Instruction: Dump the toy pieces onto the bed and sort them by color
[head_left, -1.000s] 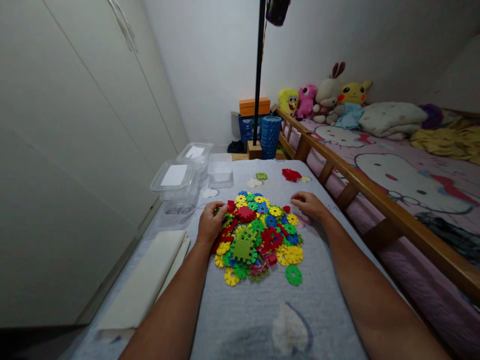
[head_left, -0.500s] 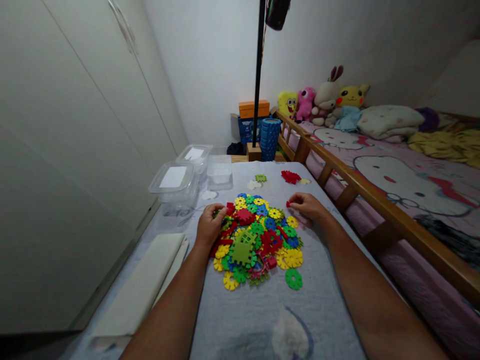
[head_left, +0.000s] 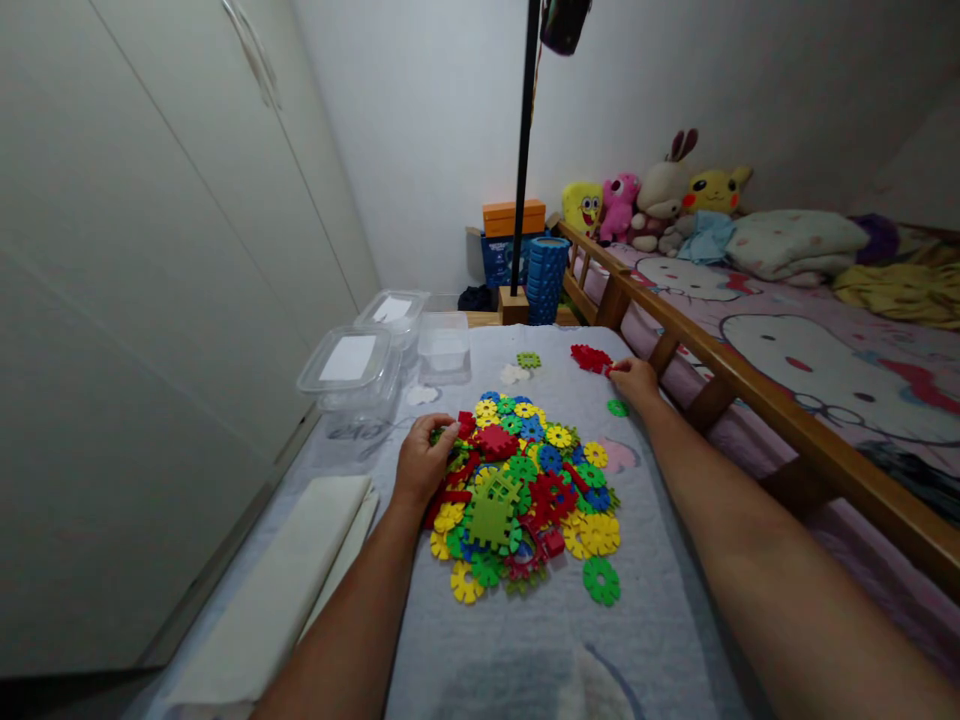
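A heap of toothed plastic building pieces (head_left: 491,520) in red, yellow, green and blue lies in the middle of the cloth-covered table. My left hand (head_left: 426,462) rests at the heap's left edge, fingers curved and thumb apart, beside a small red piece (head_left: 466,424); its far fingers are partly hidden. Stretched toward the far right, my right hand (head_left: 634,384) pinches a small red piece (head_left: 610,370) at the edge of a little red pile (head_left: 590,358). A green disc (head_left: 618,408) lies just below that hand.
Clear plastic boxes (head_left: 349,365) stand at the back left, some with white labels. A single light-green piece (head_left: 529,360) lies near the far edge. Folded white material (head_left: 300,580) is on the left. A wooden bed rail (head_left: 720,390) borders the right side.
My right hand has moved away from the heap, right and farther out, carrying the red piece to the red pile. The left hand stays nearly in place. The view has shifted slightly.
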